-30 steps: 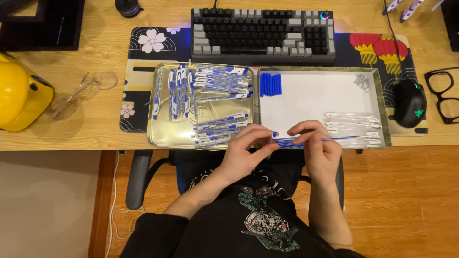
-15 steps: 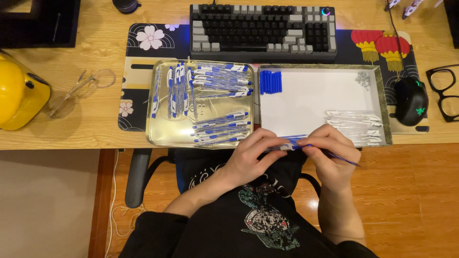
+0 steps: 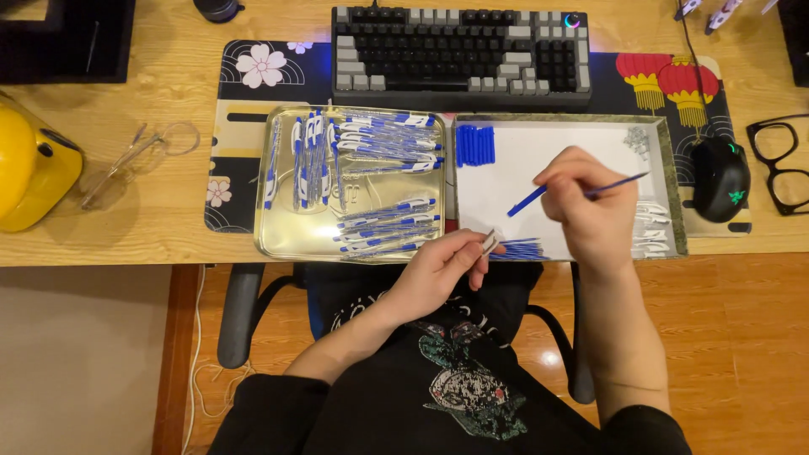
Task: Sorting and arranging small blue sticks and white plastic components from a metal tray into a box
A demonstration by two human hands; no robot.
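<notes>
The right hand [image 3: 586, 202] hides the blue refill's [image 3: 539, 196] middle; the yellow helmet [image 3: 29, 173] is cut off

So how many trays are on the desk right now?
2. A shiny metal tray lies left, holding blue-and-white pens. A white-lined tray sits right beside it, under the right hand. The left hand is at their front edge.

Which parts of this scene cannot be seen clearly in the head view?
- Small pale piece in the left hand: too small to identify.
- Blue pen part: its middle is hidden by the right hand.
- Yellow object: cut off by the left edge.
- Clear parts in the white tray: too small to tell.
</notes>
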